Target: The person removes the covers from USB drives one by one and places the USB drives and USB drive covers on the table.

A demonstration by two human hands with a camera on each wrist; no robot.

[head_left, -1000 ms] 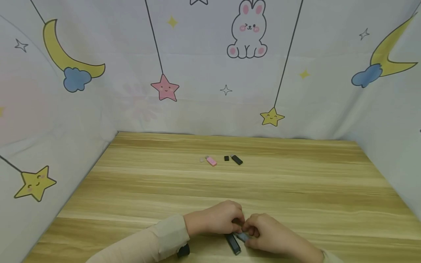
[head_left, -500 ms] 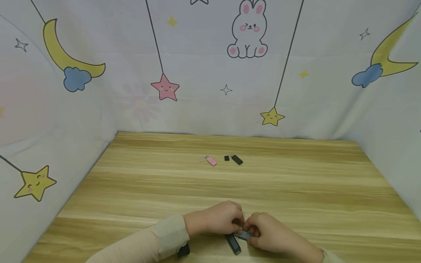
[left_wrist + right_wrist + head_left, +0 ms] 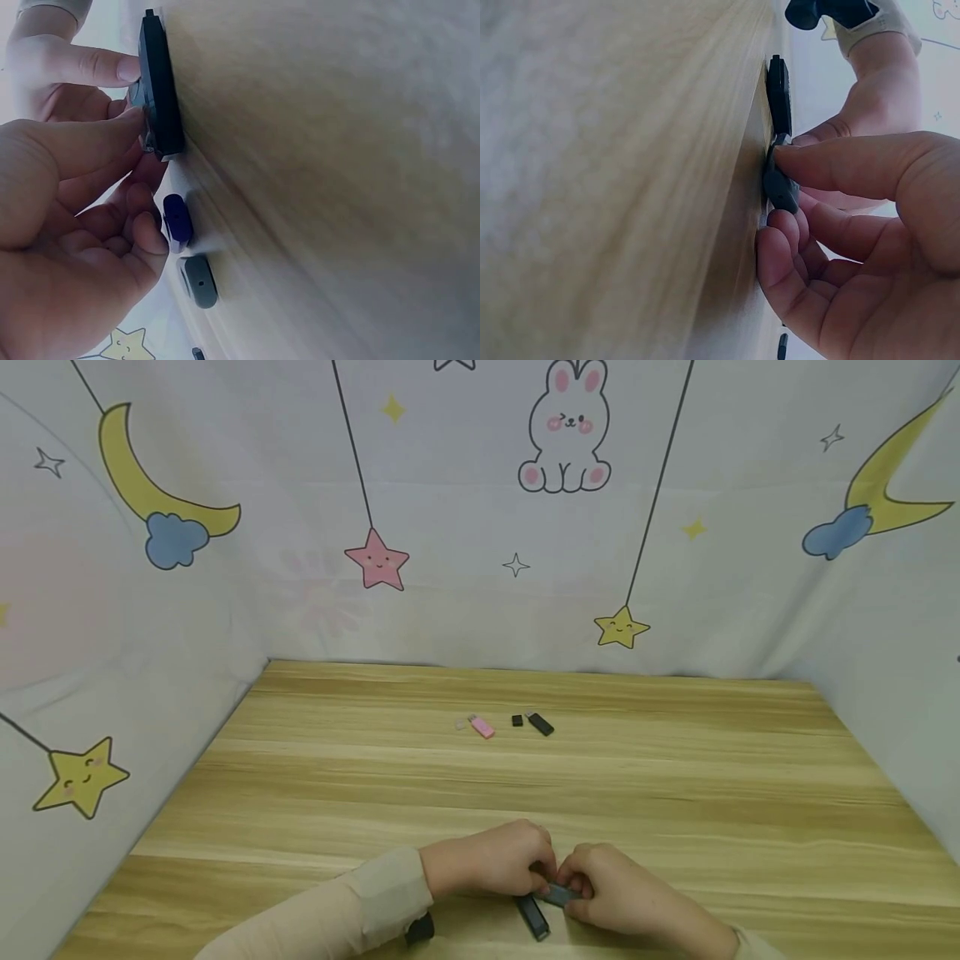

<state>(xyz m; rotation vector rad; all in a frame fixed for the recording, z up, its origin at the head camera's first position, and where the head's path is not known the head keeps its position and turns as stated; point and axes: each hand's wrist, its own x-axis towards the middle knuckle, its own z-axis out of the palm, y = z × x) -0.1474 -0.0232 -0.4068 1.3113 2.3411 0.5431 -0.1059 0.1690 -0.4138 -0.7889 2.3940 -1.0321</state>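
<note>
My right hand (image 3: 622,892) pinches a small grey-blue USB drive (image 3: 558,895) between thumb and fingers, low over the front of the table. At the drive's left end, the thumb and forefinger of my left hand (image 3: 495,862) pinch it too, covering that end. In the right wrist view the drive (image 3: 781,189) shows its rounded near end beneath the thumb. Just below my left fingertips a longer dark stick-shaped piece (image 3: 533,917) lies on the wood; the left wrist view shows this piece (image 3: 159,90) large, in front of the fingers.
Farther back lie a pink USB drive (image 3: 482,727), a translucent cap (image 3: 461,724), a black cap (image 3: 517,721) and a black USB drive (image 3: 541,724). Beyond my left hand are a purple rounded piece (image 3: 178,223) and a grey one (image 3: 199,282). Printed cloth surrounds the table (image 3: 675,760).
My right hand has shifted slightly, and the grey-blue drive has turned flatter, with more of it showing between the hands. My left hand stays almost still; the dark piece stays on the table.
</note>
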